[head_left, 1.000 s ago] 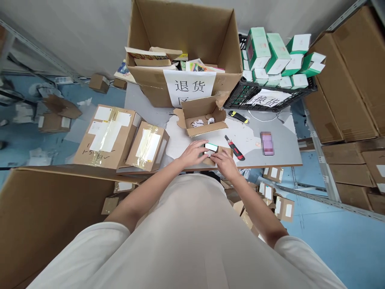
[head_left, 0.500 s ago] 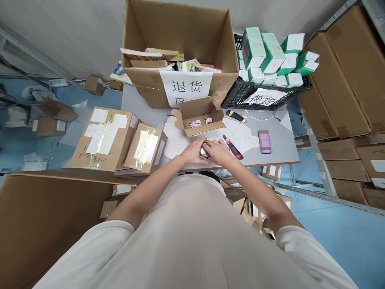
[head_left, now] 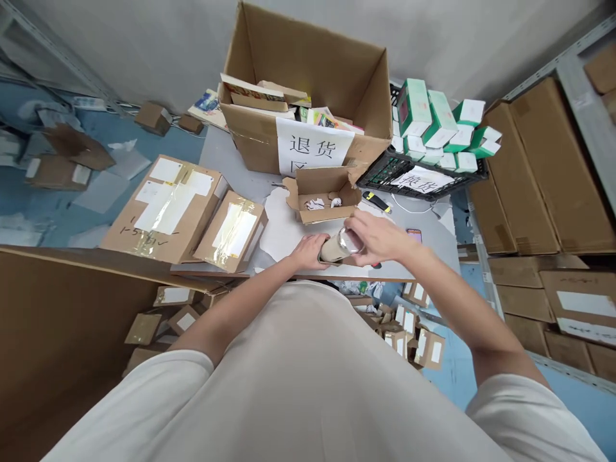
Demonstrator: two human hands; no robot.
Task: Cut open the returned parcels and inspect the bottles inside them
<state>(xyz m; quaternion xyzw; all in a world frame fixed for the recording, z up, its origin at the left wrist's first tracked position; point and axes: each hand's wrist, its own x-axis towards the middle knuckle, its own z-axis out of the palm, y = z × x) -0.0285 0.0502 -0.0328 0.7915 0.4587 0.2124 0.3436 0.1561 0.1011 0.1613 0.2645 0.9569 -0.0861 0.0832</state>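
Observation:
A cream-coloured cylindrical bottle with a shiny silver end (head_left: 331, 248) leans over the near edge of the table. My right hand (head_left: 378, 236) is closed around its silver end. The bottle's lower end sits in the opening of a small narrow carton (head_left: 319, 258), largely hidden by my fingers. My left hand (head_left: 307, 253) is wrapped around that carton. Just beyond both hands stands an open cardboard box (head_left: 317, 215) with crumpled paper in it. A red utility knife (head_left: 376, 265) lies mostly hidden beneath my right hand.
Two taped parcels (head_left: 161, 199) stand at the left of the table (head_left: 282, 237). At the back are a large carton of books (head_left: 250, 144) and a black crate (head_left: 380, 170) of green-and-white boxes. A yellow-black utility knife (head_left: 376, 201) and a phone (head_left: 414, 235) lie on the right.
My right hand has risen to the right, drawing the bottle partly out of the carton. My left hand stays around the carton. The view has shifted and tilted slightly.

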